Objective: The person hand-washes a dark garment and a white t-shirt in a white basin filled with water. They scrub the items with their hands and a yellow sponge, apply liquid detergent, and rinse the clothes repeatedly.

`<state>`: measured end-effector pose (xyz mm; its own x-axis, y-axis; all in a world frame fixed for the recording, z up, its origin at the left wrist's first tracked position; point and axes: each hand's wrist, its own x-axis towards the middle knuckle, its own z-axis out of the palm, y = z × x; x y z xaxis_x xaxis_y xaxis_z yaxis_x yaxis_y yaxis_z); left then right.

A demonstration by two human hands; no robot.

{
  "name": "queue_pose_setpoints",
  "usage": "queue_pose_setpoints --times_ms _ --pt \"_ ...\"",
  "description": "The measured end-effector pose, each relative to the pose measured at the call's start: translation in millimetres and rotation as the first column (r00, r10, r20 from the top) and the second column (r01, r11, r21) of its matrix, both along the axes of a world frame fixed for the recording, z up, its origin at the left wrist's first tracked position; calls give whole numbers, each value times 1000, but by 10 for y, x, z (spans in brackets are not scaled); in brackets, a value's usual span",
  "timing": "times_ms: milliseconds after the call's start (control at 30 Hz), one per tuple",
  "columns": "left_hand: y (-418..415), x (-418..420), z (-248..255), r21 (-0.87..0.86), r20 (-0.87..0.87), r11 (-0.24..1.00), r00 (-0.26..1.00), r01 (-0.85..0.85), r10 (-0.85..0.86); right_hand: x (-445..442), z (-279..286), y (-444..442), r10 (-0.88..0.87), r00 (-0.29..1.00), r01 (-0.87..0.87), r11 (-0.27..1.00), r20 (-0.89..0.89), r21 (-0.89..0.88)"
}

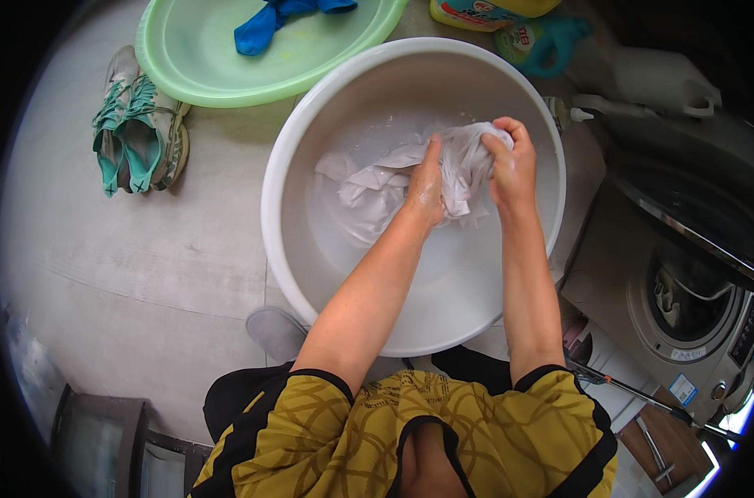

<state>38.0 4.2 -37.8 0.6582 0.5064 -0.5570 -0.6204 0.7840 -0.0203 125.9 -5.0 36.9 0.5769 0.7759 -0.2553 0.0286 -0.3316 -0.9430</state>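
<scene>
A wet white cloth lies partly in cloudy water in a large white plastic basin. My left hand grips the bunched cloth near its middle, thumb on top; the fingers are mostly hidden under the fabric. Higher and to the right, my right hand holds the cloth's right end between thumb and fingers. Between the two hands the fabric is raised and gathered in folds. The rest of it trails leftward into the water.
Beyond the basin stands a light green basin with a blue cloth in it. Sneakers sit on the floor at left. Detergent bottles stand at the upper right, a front-loading washing machine at right. A grey slipper touches the near left side.
</scene>
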Motion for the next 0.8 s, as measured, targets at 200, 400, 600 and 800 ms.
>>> queue_pose_setpoints --times_ms 200,400,600,800 --pt "66 22 -90 -196 -67 971 985 141 -156 -226 -199 -250 235 830 -164 970 506 -180" --pt "20 13 29 -63 -197 998 980 26 -38 -300 -229 -193 263 857 -212 964 442 -162" --pt "136 -40 61 -274 -297 953 930 133 -216 -485 -208 -248 415 549 -376 898 725 -229" --pt "57 18 -36 -188 -347 980 929 67 -130 -627 -147 -260 380 825 -269 915 418 -301"
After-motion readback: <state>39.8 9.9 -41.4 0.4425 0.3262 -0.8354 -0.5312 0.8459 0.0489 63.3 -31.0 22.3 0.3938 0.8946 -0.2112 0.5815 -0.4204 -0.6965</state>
